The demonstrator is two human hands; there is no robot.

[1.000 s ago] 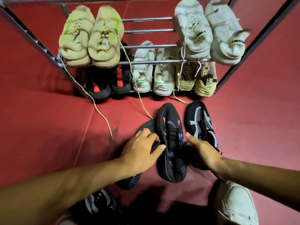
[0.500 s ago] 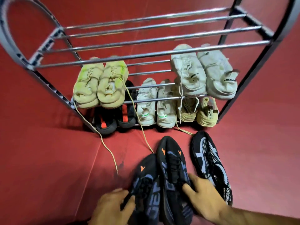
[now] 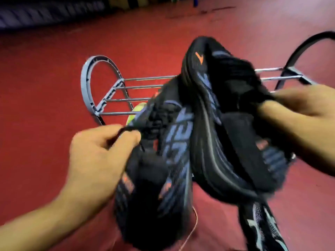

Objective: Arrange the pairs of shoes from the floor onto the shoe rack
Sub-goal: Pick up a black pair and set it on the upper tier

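Observation:
Two black shoes with blue and orange marks are lifted in front of the metal shoe rack (image 3: 116, 87). My left hand (image 3: 97, 151) grips the left black shoe (image 3: 155, 178) at its collar and lace. My right hand (image 3: 297, 113) holds the right black shoe (image 3: 226, 109) from its right side, toe pointing up and away. The shoes hide most of the rack; only its empty top bars and curved side frames show. A bit of a yellow-green shoe (image 3: 135, 113) peeks out on the tier below. The picture is blurred by motion.
A black-and-white mesh shoe (image 3: 262, 229) lies on the red floor (image 3: 45, 78) at the lower right. A pale lace (image 3: 192, 225) trails on the floor under the held shoes. Dark objects line the far wall at the top.
Both hands closed on the black pair and raised it from the floor to the height of the rack's top tier. The view tilted upward, so the lower tiers dropped out of sight.

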